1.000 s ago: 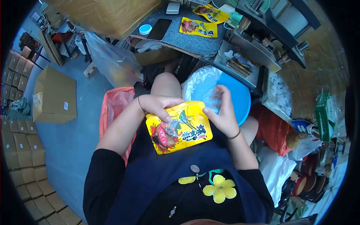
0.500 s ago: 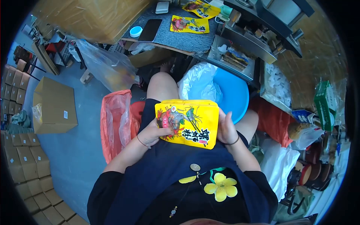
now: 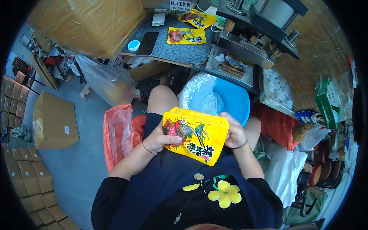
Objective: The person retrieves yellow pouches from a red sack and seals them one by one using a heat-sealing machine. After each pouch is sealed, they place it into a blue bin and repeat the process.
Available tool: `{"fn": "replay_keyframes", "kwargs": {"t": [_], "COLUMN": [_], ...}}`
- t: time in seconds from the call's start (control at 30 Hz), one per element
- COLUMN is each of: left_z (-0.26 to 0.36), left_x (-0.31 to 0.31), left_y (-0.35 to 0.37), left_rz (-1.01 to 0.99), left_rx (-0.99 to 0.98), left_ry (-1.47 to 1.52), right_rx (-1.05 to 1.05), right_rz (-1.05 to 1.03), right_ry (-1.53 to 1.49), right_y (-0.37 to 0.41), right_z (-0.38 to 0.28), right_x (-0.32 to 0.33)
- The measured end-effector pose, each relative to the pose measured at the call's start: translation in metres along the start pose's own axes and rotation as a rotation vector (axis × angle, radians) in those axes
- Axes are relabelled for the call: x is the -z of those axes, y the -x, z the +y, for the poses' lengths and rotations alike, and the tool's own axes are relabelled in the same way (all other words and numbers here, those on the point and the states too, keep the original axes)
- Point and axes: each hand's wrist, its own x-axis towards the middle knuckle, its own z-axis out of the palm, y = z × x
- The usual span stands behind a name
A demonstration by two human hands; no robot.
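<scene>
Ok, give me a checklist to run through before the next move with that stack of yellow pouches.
1. Left hand holding the pouch stack: ok.
2. Right hand gripping it: cannot tell, partly hidden.
3. Printed front of the stack facing up: ok.
4. Every pouch gathered in: not ok, two other pouches lie on the table.
5. Phone apart from those: ok.

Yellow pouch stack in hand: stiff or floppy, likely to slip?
Probably fairly stiff as a bundle: the yellow pouch stack looks flat, without obvious sag, under the left hand's thumb. Individual pouches could slide over each other, since layered edges show along the top. The smooth-looking printed faces may be somewhat slippery.
</scene>
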Motion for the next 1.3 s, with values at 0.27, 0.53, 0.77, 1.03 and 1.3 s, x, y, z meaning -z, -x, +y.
{"fn": "replay_keyframes", "kwargs": {"t": [0.27,0.53,0.77,1.03,1.3], "left_z": [0.003,0.031,0.139,0.199,0.211], "left_x": [0.002,0.004,0.043,0.142,0.15], "left_y": [-0.017,-0.05,-0.103,-0.294,-0.387], "left_rz": [0.238,0.236,0.199,0.261,0.451], "left_rx": [-0.247,-0.398,-0.556,-0.566,-0.637], "left_ry": [-0.139,-0.393,-0.393,-0.675,-1.169], "right_rx": [0.185,-0.011,0.492,-0.003,-0.031], "right_rz": [0.026,-0.138,0.171,0.053,0.089], "right_ry": [0.631,-0.02,0.352,0.291,0.285], "right_y": [0.004,-0.03,0.005,-0.014,-0.034], "right_z": [0.002,0.005,-0.058,0.001,-0.009], "right_x": [-0.052,-0.076,-0.047,-0.026,-0.006]}}
